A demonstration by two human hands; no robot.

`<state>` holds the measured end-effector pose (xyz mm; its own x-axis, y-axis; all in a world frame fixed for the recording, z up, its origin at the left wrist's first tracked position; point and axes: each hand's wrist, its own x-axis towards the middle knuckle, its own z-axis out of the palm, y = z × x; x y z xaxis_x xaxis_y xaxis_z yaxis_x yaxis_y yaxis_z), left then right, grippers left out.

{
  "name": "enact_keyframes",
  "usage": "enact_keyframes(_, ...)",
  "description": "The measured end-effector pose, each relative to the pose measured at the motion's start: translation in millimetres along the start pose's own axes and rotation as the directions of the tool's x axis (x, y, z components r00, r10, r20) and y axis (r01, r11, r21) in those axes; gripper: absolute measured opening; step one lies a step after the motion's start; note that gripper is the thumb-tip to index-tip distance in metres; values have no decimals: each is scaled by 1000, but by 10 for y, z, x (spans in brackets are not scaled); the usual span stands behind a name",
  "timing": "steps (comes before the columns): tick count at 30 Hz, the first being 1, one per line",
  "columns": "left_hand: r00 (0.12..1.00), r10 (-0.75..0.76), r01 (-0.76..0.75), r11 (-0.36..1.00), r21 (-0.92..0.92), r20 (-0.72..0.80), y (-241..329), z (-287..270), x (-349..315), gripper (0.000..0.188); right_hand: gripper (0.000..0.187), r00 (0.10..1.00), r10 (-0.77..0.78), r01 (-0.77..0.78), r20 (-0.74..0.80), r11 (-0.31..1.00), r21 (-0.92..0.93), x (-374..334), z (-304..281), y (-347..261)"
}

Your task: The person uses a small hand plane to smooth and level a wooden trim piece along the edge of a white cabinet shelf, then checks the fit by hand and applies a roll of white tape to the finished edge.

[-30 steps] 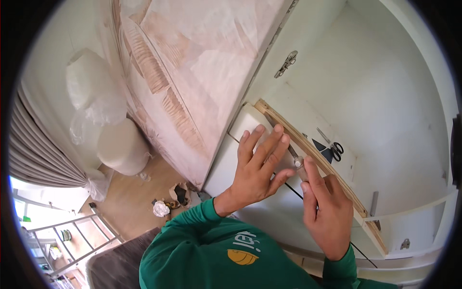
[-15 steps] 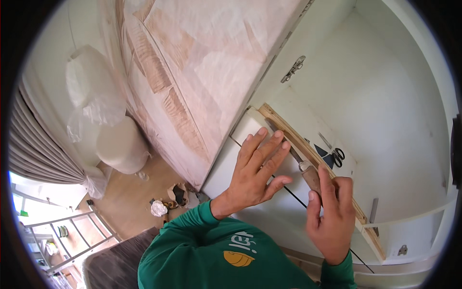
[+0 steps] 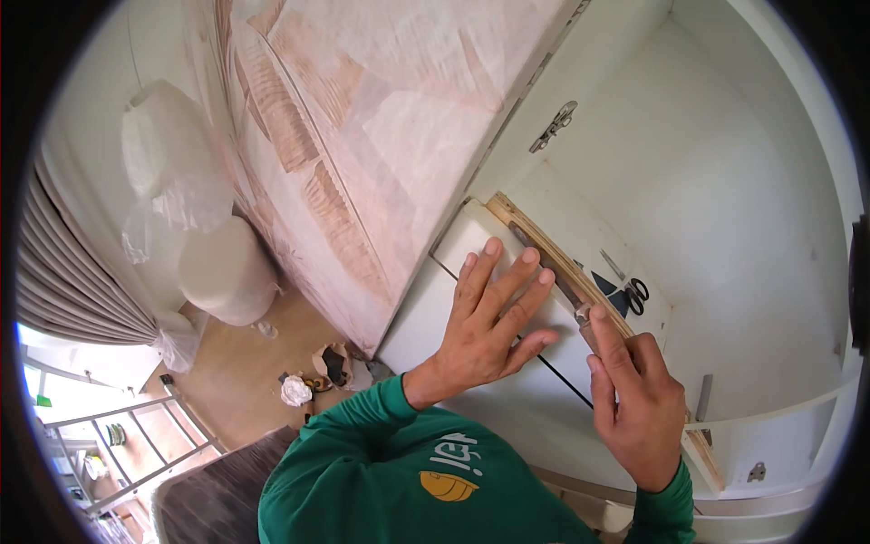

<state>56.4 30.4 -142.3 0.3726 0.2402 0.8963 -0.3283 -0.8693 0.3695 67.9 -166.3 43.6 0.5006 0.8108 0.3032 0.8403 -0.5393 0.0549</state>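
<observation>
The fingers of the person's right hand (image 3: 639,399) are curled around the handle of a long, dark file (image 3: 565,286), with the pointing finger laid along it. The left hand (image 3: 489,335) is palm down with its fingers spread and nothing gripped, and I can't tell if its fingertips touch the blade. The file lies along a rough, tan wooden strip (image 3: 560,258), on the side near the left hand. Half a second ago the blade sat a little farther from the strip and more of the handle showed; the right hand has slid a bit to the right since then, while the left hand has hardly moved. Under the left hand is a smooth white panel (image 3: 467,240), split by a thin black line. Past the strip is a white cabinet (image 3: 734,181) with a shiny metal hinge (image 3: 553,127) on its wall and black-handled scissors (image 3: 637,295) down inside. To the left stands a big pink board (image 3: 390,118) with brown, leafy shapes. Farther out, there's a tan floor (image 3: 245,381), a round, pale bundle (image 3: 227,272) with cloudy plastic by it, a gray curtain (image 3: 82,281) in soft folds, and a metal ladder (image 3: 136,412).
</observation>
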Motion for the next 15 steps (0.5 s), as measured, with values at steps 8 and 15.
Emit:
enact_keyframes(8, 1000, -5, 5, 1000, 25, 25, 45, -80, 61, 76, 65, 999, -18, 17, -34, 1000, -14, 70, 90, -43)
enact_keyframes(15, 1000, 15, -16, 999, 39, 23, 13, -76, 33, 73, 65, 1000, -4, 4, -31, 1000, 13, -18, 114, 9)
